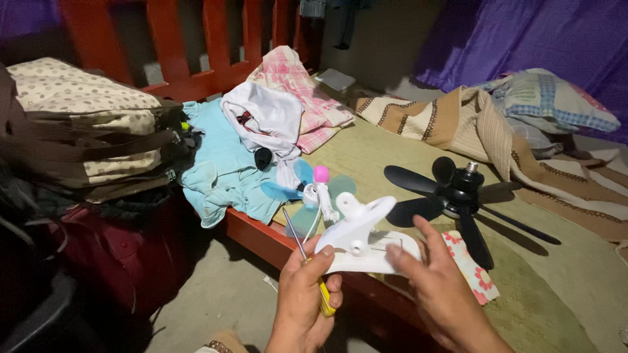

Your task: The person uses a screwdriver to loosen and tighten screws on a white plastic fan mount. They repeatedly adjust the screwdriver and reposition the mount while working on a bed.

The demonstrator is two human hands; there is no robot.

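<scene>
Left hand (302,297): it is seen low in the view, palm turned inward; the fingers are curled around a screwdriver (307,271) with a yellow handle, whose thin shaft points up and to the left.
Left thumb: it is pressed on the lower edge of the white plastic clip part (361,238).
Right hand (437,287): it is raised from the lower right, with the fingers spread and bent; the fingertips (394,252) are laid on the right side of the white part.
White plastic clip part: it is held between both hands, above the red bed edge (261,235), with its rounded arm turned upward.
Small fan: a little fan (314,191) with light blue blades and a pink top is placed just behind the white part, on the bed.
Black fan blades (458,196): they are laid on the green bedcover, to the right.
Far side: a pile of clothes (261,131) and a folded blanket (471,124) are seen.
</scene>
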